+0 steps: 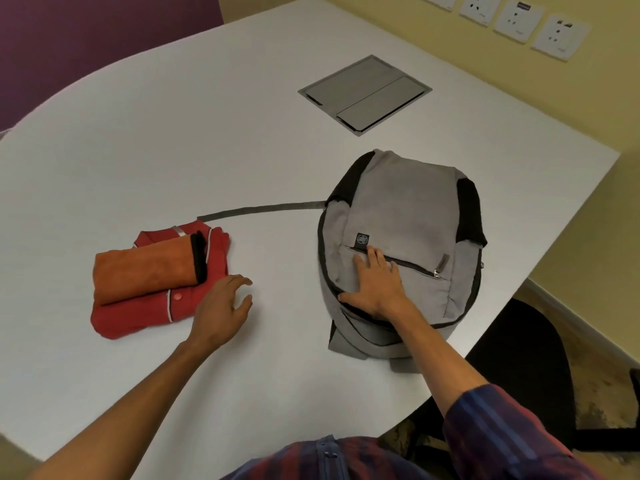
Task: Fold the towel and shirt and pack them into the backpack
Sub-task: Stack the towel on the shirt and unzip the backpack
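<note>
A folded red shirt (138,315) lies on the white table (173,150) at the left, with a folded orange towel (145,271) stacked on top of it. To the right lies a grey backpack (408,202), front pocket facing up. My right hand (375,282) rests flat on the backpack's front, fingers spread near the pocket zipper, thumb at the bag's lower edge. My left hand (223,306) hovers just right of the shirt, fingers apart and holding nothing.
A grey strap (259,211) from the backpack runs left across the table toward the shirt. A grey cable hatch (365,93) is set into the table further back. Wall sockets (516,20) line the yellow wall. A dark chair (526,358) stands off the table's right edge.
</note>
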The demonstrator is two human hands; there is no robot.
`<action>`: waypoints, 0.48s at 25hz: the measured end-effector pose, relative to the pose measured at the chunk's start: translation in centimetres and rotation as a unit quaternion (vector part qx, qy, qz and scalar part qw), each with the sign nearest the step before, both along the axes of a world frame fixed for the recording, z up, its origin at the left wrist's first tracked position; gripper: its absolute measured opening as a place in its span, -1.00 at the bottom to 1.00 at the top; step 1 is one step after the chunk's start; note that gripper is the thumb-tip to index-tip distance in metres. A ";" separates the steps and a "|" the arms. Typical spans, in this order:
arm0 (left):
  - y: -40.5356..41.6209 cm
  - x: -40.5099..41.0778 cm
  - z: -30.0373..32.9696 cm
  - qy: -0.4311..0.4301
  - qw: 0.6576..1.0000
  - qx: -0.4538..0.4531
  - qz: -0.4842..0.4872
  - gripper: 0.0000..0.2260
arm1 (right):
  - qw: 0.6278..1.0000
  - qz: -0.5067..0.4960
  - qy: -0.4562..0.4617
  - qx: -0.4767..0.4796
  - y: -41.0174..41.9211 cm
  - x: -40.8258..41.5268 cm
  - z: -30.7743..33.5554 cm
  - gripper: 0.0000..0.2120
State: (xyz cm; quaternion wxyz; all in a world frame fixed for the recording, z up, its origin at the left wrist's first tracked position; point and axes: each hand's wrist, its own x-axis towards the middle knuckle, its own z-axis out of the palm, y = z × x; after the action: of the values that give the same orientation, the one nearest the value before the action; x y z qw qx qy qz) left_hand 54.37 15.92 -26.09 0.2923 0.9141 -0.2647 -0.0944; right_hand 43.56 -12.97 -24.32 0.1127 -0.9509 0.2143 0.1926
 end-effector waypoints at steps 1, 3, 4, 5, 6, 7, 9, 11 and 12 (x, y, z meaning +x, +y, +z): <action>1.1 0.5 0.0 -0.004 1.000 -0.002 0.021 -0.76 | 0.998 0.006 -0.057 -0.023 1.4 0.4 0.2 -0.12; 3.6 1.6 0.1 -0.010 0.998 -0.005 0.065 -0.79 | 0.983 0.032 -0.180 -0.017 4.6 1.6 0.9 -0.27; 4.8 2.0 0.1 -0.008 0.996 -0.008 0.084 -0.79 | 0.974 0.056 -0.220 0.015 6.2 2.3 1.3 -0.35; 6.1 2.3 0.1 -0.005 0.995 -0.013 0.101 -0.80 | 0.968 0.084 -0.227 0.060 7.8 3.1 1.7 -0.42; 7.4 2.6 0.0 0.000 0.993 -0.015 0.115 -0.82 | 0.964 0.115 -0.215 0.103 9.6 3.8 2.3 -0.48; 8.6 2.9 -0.1 0.007 0.991 -0.017 0.131 -0.83 | 0.960 0.147 -0.197 0.131 11.3 4.4 2.8 -0.53; 11.0 3.3 -0.3 0.024 0.985 -0.011 0.172 -0.85 | 0.949 0.203 -0.197 0.141 15.0 6.1 3.4 -0.62; 13.2 3.7 -0.5 0.037 0.977 0.011 0.208 -0.86 | 0.935 0.246 -0.219 0.131 18.5 8.1 3.4 -0.69; 14.1 3.8 -0.6 0.043 0.974 0.017 0.220 -0.86 | 0.930 0.263 -0.227 0.121 20.1 9.2 3.2 -0.72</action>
State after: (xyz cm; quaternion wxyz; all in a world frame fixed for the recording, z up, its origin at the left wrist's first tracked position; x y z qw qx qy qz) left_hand 58.19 30.05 -26.70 0.3014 0.9498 -0.0428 -0.0719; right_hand 52.79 7.17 -21.08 0.2174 -0.9707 -0.1002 0.0185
